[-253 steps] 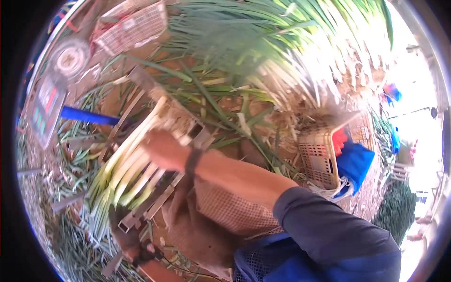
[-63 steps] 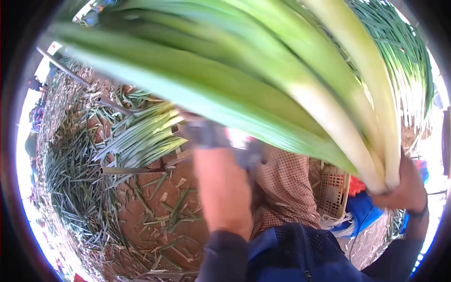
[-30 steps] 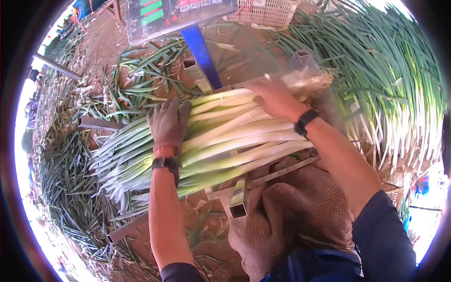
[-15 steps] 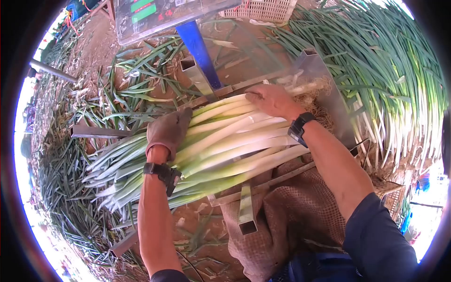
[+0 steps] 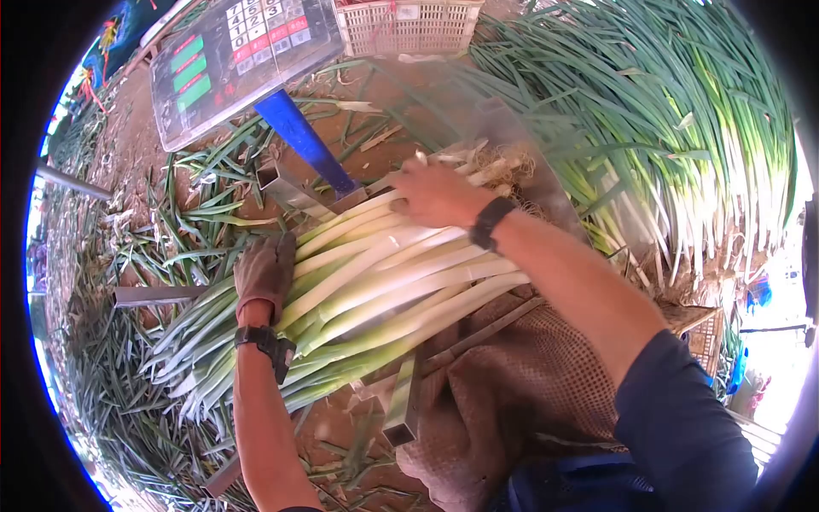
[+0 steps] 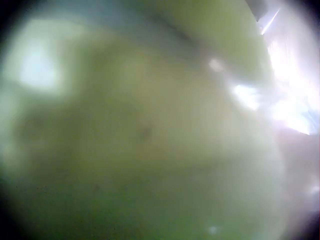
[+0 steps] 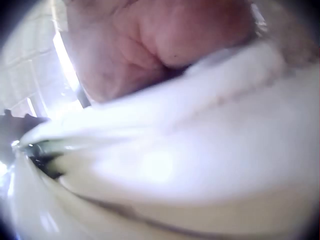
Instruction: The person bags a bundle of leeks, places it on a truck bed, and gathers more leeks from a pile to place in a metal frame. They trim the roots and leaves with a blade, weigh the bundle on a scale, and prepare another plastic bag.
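Observation:
A bundle of long green onions (image 5: 375,282) lies across a metal frame, leaves to the left and roots to the upper right. The gloved left hand (image 5: 265,275) rests on the far side of the bundle where the stalks turn green. On the white stalks near the roots lies the bare right hand (image 5: 439,194), its fingers bent over the far edge. Blurred green stalks (image 6: 150,130) fill the left wrist view. In the right wrist view the hand (image 7: 165,42) touches white stalks (image 7: 200,135); its fingertips are not clear.
A scale display (image 5: 243,64) on a blue post (image 5: 307,143) stands beyond the bundle. Many more onions (image 5: 682,111) lie at the right. Loose leaves (image 5: 111,384) cover the ground at left. Square metal tubes (image 5: 403,410) stick out near the brown mesh cloth (image 5: 512,384). A crate (image 5: 409,27) sits behind.
The onions held up earlier are out of the air, and both hands are on the bundle on the frame. Over the last half second the view has shifted, with the hands staying on the stalks.

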`<state>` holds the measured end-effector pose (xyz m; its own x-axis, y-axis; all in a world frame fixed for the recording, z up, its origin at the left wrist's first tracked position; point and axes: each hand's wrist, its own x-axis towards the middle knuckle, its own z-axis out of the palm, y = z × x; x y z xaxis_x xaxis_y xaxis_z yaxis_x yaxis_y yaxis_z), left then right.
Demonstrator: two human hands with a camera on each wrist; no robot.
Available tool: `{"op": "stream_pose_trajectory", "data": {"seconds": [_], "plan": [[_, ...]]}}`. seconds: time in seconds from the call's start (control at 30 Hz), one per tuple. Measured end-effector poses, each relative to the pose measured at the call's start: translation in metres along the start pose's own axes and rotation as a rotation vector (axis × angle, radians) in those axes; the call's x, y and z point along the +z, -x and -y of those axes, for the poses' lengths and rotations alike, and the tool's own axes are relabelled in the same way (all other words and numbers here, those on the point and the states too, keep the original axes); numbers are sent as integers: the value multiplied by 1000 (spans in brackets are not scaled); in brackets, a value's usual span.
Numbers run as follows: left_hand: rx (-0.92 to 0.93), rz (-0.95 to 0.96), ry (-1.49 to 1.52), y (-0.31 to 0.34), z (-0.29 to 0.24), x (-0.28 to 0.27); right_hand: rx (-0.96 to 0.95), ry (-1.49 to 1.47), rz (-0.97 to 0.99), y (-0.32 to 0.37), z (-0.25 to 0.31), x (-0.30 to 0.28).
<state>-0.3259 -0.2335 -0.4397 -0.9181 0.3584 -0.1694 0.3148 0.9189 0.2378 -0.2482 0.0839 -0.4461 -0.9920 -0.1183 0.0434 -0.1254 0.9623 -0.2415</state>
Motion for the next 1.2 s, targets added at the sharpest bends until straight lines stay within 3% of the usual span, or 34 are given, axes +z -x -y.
{"op": "stream_pose_trajectory", "data": {"seconds": [0.13, 0.27, 0.37, 0.5, 0.53, 0.63, 0.7, 0.9, 0.97, 1.2], "plan": [[13, -67, 76, 10, 5, -6, -189, 284, 65, 28, -31, -85], [119, -180, 123, 24, -3, -12, -267, 577, -4, 53, -69, -77], [286, -222, 64, 49, -28, -20, -250, 585, 202, 37, -47, -83], [426, -78, 117, 89, -55, -26, -259, 540, 214, 26, -44, -109], [450, -187, 61, 93, -62, -19, -253, 534, 203, 27, -46, -111], [383, -159, 128, 82, -61, -11, -262, 527, 222, 28, -45, -106], [459, -177, 220, 75, -67, -6, -214, 524, 322, 25, -47, -103], [690, -210, 331, 50, -125, -5, -160, 392, 304, 20, -61, -96], [640, -197, 283, 33, -123, 27, -96, 342, 305, 22, -72, -76], [581, -126, 209, 39, -107, 18, 49, 252, 194, 27, -77, -36]]}}
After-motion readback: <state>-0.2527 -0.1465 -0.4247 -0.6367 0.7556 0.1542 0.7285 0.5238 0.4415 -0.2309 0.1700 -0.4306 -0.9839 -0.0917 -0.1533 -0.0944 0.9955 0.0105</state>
